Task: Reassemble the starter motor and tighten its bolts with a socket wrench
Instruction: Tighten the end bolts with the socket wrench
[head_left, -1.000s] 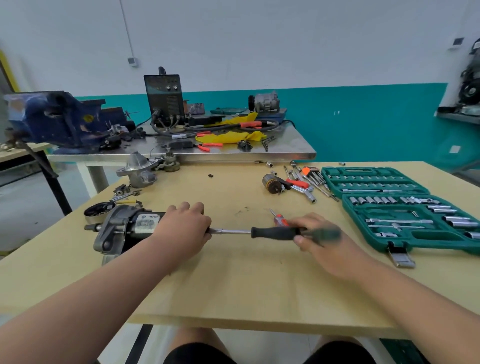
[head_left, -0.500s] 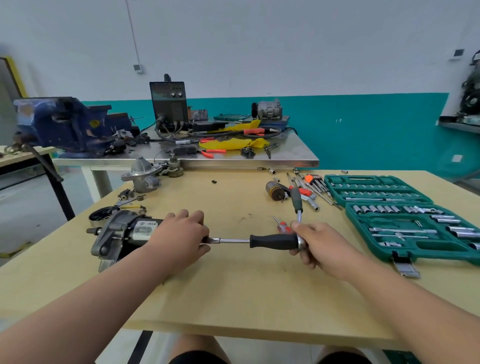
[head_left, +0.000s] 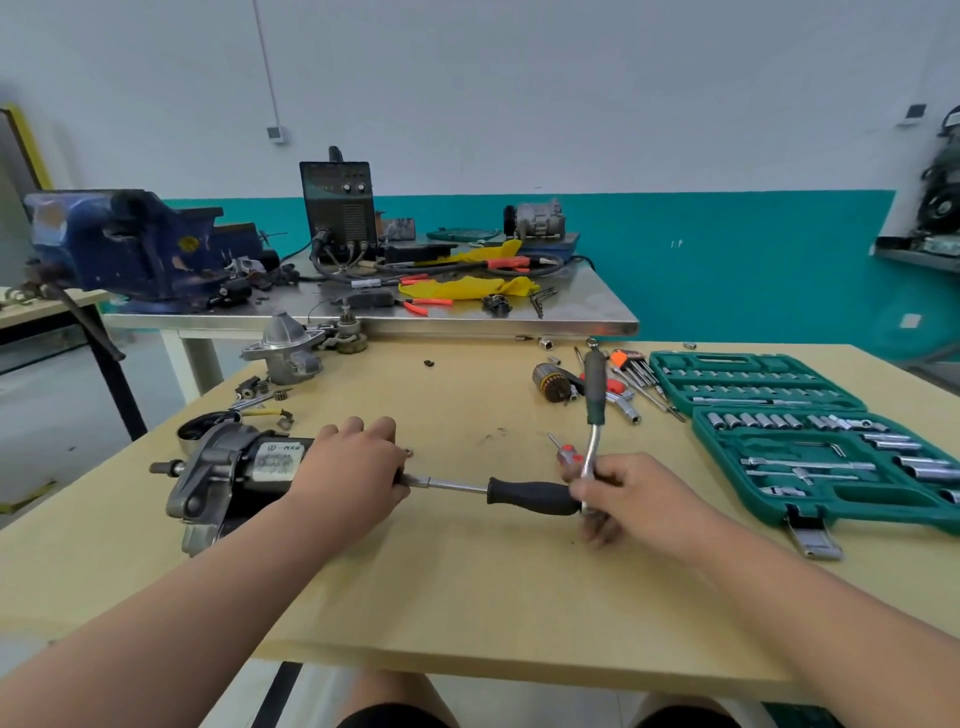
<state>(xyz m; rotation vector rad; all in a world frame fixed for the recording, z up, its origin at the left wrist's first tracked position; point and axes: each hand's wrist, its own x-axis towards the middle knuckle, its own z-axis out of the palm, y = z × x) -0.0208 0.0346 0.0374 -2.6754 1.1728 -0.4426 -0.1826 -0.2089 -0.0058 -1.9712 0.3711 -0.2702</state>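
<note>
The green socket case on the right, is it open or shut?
Open. The green socket case lies spread flat, sockets showing in both halves.

Wall is plain white up top with a teal band painted along the bottom. A thin conduit runs down it to a little grey box. 2 surfaces sit edge to edge: a light wooden table in front and a steel-topped table on white legs behind. Another wooden top on a black frame is off left, and a grey shelf far right. Floor is pale grey, and the lighting is flat and even.
</note>
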